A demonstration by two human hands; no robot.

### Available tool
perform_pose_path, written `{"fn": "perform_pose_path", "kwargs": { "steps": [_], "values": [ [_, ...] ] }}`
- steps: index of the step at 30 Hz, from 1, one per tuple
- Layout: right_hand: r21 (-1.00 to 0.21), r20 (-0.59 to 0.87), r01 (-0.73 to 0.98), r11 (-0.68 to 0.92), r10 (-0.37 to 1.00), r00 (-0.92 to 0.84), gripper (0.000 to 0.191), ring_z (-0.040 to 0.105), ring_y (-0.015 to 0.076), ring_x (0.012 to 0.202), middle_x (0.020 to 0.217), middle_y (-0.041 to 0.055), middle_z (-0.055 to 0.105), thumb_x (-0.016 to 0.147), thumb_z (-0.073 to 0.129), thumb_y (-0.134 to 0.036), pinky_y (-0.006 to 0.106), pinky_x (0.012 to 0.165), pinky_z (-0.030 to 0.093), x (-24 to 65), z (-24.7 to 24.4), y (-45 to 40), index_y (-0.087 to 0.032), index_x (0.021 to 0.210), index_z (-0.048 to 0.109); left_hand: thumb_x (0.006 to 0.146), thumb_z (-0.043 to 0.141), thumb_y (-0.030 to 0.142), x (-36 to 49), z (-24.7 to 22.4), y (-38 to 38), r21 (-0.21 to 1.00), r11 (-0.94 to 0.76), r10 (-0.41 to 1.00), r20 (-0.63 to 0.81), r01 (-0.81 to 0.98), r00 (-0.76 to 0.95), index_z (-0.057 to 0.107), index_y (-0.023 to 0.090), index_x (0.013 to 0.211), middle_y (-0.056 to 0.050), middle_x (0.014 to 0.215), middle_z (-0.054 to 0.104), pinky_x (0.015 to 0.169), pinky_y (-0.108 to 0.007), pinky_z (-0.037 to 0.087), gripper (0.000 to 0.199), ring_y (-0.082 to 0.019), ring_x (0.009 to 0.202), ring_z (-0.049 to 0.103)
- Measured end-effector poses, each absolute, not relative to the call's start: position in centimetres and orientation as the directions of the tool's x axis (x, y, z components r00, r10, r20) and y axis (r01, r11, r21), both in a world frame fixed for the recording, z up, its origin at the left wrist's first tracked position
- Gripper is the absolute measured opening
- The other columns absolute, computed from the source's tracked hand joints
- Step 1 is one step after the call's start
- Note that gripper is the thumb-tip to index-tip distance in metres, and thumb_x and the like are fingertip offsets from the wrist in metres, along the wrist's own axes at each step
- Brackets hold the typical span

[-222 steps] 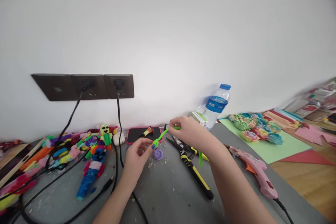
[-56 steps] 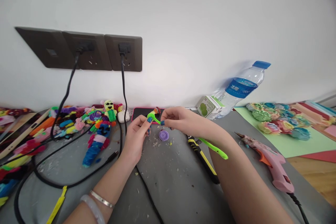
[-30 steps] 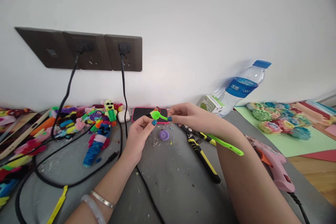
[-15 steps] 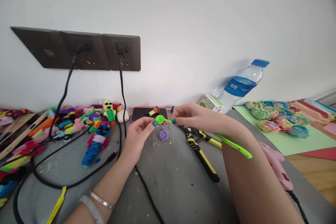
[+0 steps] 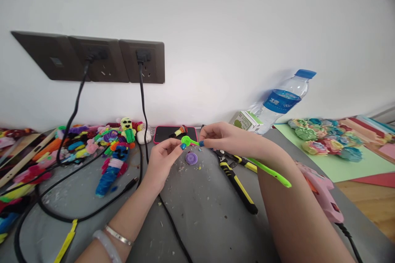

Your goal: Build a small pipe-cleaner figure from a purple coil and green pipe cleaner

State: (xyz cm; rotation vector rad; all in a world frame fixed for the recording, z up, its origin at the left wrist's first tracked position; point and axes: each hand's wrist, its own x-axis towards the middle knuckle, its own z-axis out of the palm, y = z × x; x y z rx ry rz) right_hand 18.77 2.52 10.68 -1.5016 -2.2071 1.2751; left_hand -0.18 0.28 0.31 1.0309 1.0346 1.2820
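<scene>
A bright green pipe cleaner (image 5: 271,172) is held between my two hands above the grey table. Its left end is wound into a small round coil, which my left hand (image 5: 162,158) pinches between thumb and finger. Close to the coil, my right hand (image 5: 220,137) grips the straight part, and the tail runs out beneath the right wrist. Below the fingers lies a purple coiled disc (image 5: 191,158). Just behind it a small brown and yellow pipe-cleaner piece (image 5: 179,132) rests on a phone with a pink edge (image 5: 160,134).
Yellow-black pliers (image 5: 236,187) lie right of centre, with a pink glue gun (image 5: 324,193) beyond my right arm. A bottle (image 5: 282,100) leans on the wall by a small box (image 5: 246,121). Black cables (image 5: 173,224) and colourful pipe-cleaner figures (image 5: 112,170) occupy the left. Paper flowers (image 5: 327,135) lie right.
My right hand has shifted slightly left, toward the coil. The green tail has moved a little left with it. Both hands keep their pinch.
</scene>
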Motion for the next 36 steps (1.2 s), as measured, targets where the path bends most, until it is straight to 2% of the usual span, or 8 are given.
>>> {"fn": "perform_pose_path", "kwargs": {
  "steps": [7,18,36],
  "values": [
    [-0.747,-0.29,0.655,0.114,0.831,-0.475,0.015,0.035,0.0103,0.056,0.064,-0.0043,0.043,0.08,0.053,-0.032,0.025,0.052,0.026,18.5,10.7,2.5,-0.019,0.075,0.057,0.07,0.076,0.034,-0.1,0.1,0.3,0.964,0.03,0.999,-0.025,-0.264,0.025,0.07,0.018,0.072,0.0,0.073,0.064,0.057,-0.02,0.039,0.018,-0.01,0.062,0.05],
    [-0.785,-0.285,0.613,0.088,0.827,-0.484,0.014,0.034,0.01,0.055,0.063,-0.004,0.043,0.078,0.054,-0.031,0.025,0.05,0.025,17.9,10.3,2.5,-0.018,0.073,0.056,0.064,0.079,0.035,0.1,0.8,0.3,0.953,0.048,0.998,-0.055,-0.3,-0.017,0.069,0.018,0.069,0.001,0.065,0.059,0.057,-0.022,0.039,0.021,-0.011,0.059,0.049],
    [-0.787,-0.279,0.604,0.127,0.799,-0.532,0.012,0.038,0.0116,0.059,0.067,-0.002,0.049,0.08,0.051,-0.026,0.026,0.054,0.029,17.2,9.9,2.6,-0.018,0.078,0.06,0.066,0.079,0.035,0.1,0.6,0.4,0.949,0.025,0.999,-0.032,-0.313,-0.018,0.07,0.018,0.071,0.001,0.068,0.06,0.059,-0.022,0.038,0.02,-0.01,0.061,0.047]
  ]
}}
